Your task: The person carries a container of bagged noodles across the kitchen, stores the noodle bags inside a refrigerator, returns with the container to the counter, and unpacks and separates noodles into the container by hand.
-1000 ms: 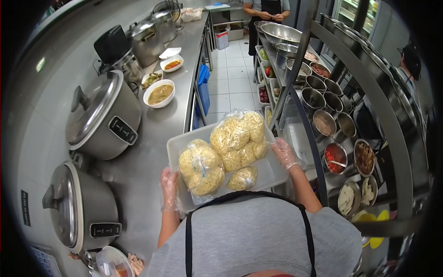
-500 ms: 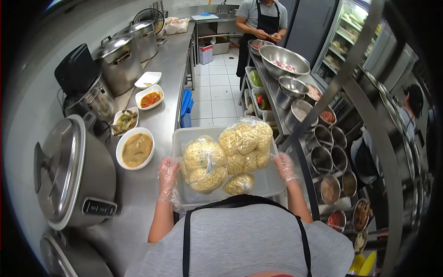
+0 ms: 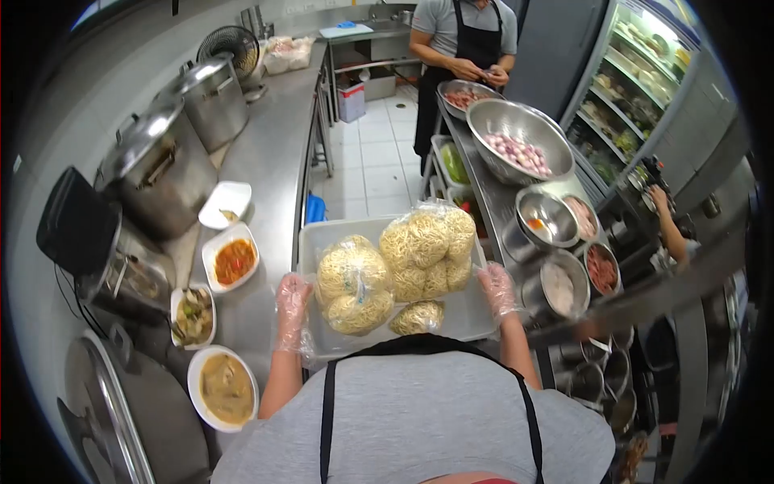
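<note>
Plastic tray (image 3: 469,316), long axis running left-right; left hand (image 3: 292,306), right hand (image 3: 497,292), fingers (image 3: 488,274) gripping its short ends.

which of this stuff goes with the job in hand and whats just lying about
Apparently part of the job:
plastic tray
bags of noodles in it
left hand and right hand, gripping its sides

Apparently just lying about:
soup bowl
fan
lidded pots
large steel bowl

Open aisle (image 3: 379,157) ahead, counter (image 3: 278,137) left, person (image 3: 477,40) right
</note>
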The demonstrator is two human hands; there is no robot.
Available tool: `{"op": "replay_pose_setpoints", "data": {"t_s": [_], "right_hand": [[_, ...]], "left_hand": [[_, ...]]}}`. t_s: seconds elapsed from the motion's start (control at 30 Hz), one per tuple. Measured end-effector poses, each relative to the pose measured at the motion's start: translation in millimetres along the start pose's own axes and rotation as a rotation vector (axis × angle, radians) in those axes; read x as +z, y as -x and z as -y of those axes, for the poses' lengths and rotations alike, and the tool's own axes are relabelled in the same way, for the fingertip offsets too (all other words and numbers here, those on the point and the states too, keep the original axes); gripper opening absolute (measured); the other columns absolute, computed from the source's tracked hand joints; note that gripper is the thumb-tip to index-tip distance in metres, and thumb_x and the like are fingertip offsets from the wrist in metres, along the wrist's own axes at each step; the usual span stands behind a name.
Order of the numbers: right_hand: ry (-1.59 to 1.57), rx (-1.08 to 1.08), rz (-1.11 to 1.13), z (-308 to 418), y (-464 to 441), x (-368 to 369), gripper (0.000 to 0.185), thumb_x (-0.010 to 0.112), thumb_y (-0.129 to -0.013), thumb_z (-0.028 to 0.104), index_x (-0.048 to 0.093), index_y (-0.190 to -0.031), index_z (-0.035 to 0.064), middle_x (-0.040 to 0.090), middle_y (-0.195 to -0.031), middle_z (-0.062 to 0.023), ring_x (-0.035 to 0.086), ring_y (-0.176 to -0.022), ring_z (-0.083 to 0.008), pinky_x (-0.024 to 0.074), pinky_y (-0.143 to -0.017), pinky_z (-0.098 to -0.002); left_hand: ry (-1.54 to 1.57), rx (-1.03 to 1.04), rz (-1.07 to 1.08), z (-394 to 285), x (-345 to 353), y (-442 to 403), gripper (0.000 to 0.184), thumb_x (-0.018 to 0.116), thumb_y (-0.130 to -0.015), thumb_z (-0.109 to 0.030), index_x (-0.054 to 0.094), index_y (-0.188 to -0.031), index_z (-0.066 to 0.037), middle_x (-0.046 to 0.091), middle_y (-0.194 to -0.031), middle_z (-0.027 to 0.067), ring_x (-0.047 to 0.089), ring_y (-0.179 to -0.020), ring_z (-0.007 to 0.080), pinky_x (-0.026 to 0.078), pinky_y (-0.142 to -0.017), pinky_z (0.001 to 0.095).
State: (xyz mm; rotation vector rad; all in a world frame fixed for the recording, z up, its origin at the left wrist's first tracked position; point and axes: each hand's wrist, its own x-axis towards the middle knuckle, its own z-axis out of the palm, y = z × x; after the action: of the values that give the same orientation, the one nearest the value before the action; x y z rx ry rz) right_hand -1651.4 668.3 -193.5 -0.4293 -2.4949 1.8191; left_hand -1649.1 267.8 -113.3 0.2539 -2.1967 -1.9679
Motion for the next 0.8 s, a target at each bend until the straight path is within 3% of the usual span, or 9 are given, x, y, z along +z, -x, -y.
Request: {"op": "replay_pose_setpoints", "data": {"t_s": [0.17, 0.27, 0.4, 0.5, 0.57, 0.8], "right_hand": [[-0.096, -0.113, -0.021, 4.6, -103.3, 23.7, 0.029, 0.064, -0.078, 0.023, 0.054, -0.095, 0.0018, 0.057, -0.081, -0.0068, 0.054, -0.074, -0.016, 0.0434, -0.07, -0.0294], [-0.102, -0.092, 0.046, 12.3, -152.7, 30.1, 0.029, 0.064, -0.078, 0.022, 0.055, -0.098, 0.0031, 0.057, -0.084, -0.005, 0.052, -0.075, -0.0135, 0.0427, -0.07, -0.0277], [-0.176, -0.073, 0.047, 23.5, -204.6, 56.6, 0.025, 0.063, -0.079, 0.019, 0.055, -0.097, 0.004, 0.056, -0.083, -0.0018, 0.05, -0.074, -0.0095, 0.0419, -0.067, -0.0251], [-0.245, -0.072, 0.017, 5.7, -258.7, 84.5, 0.021, 0.062, -0.08, 0.018, 0.056, -0.093, 0.0036, 0.055, -0.08, -0.0019, 0.049, -0.072, -0.0093, 0.0414, -0.065, -0.025], [-0.032, -0.107, 0.001, 40.4, -292.2, 90.4, 0.02, 0.062, -0.08, 0.019, 0.056, -0.09, 0.0029, 0.055, -0.078, -0.0019, 0.048, -0.07, -0.0093, 0.0408, -0.064, -0.0251], [-0.087, -0.111, -0.099, 103.8, -378.5, 118.7, 0.023, 0.062, -0.08, 0.02, 0.056, -0.088, -0.0006, 0.055, -0.08, -0.0039, 0.05, -0.071, -0.011, 0.0422, -0.064, -0.0269]], "left_hand": [[0.019, 0.105, -0.047, -4.7, 20.5, -74.4, 0.018, 0.058, -0.074, -0.003, 0.041, -0.071, -0.01, 0.034, -0.069, -0.0052, 0.034, -0.064, 0.0064, 0.032, -0.058, 0.0216], [-0.193, -0.019, -0.18, -9.7, 32.5, -104.5, 0.018, 0.057, -0.074, -0.004, 0.041, -0.071, -0.009, 0.034, -0.069, -0.0046, 0.034, -0.066, 0.0065, 0.032, -0.059, 0.0216], [-0.064, -0.028, -0.194, -2.0, 47.7, -156.3, 0.017, 0.057, -0.073, -0.004, 0.041, -0.07, -0.009, 0.033, -0.069, -0.0042, 0.033, -0.065, 0.007, 0.032, -0.058, 0.0227], [-0.139, -0.047, -0.116, 29.6, 40.7, -231.4, 0.017, 0.055, -0.073, -0.002, 0.04, -0.069, -0.009, 0.032, -0.068, -0.0046, 0.032, -0.064, 0.0069, 0.032, -0.058, 0.022], [-0.056, -0.048, -0.085, 21.0, 46.7, -278.2, 0.017, 0.055, -0.073, -0.001, 0.04, -0.069, -0.009, 0.033, -0.069, -0.0047, 0.033, -0.064, 0.0068, 0.032, -0.058, 0.0216], [0.028, -0.046, -0.032, 24.1, 64.5, -410.5, 0.017, 0.056, -0.074, 0.0, 0.041, -0.07, -0.009, 0.036, -0.07, -0.0045, 0.036, -0.065, 0.0073, 0.034, -0.059, 0.0221]]}}
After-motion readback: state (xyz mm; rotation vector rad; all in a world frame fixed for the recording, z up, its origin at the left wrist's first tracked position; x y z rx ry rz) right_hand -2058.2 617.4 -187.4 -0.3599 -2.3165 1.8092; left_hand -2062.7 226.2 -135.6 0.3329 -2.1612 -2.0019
